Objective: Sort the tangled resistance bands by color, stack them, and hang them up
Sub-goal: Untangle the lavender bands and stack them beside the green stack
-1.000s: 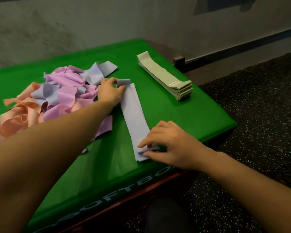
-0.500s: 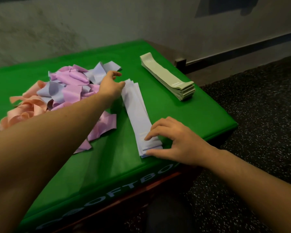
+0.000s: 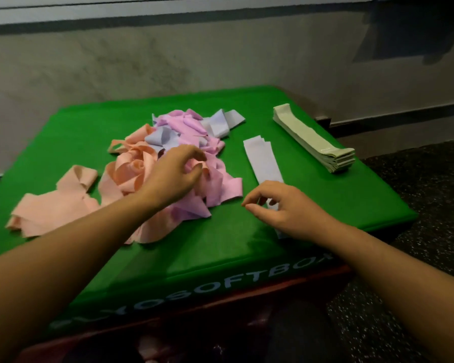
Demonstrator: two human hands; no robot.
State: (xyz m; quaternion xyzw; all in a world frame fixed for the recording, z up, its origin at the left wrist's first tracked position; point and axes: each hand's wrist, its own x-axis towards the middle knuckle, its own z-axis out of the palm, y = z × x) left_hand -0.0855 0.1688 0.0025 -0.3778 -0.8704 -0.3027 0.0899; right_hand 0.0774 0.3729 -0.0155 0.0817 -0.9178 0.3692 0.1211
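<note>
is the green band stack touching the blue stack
Apart. The head view shows a plain strip of bare green mat between the green band stack and the blue stack.

Box top (image 3: 325,195) — bright green, pale lettering on its front edge. Tangled heap (image 3: 168,158) — peach, pink and lavender bands. Flat strip stack (image 3: 264,159) lavender; stack at two o'clock (image 3: 315,141) sage green.
</note>
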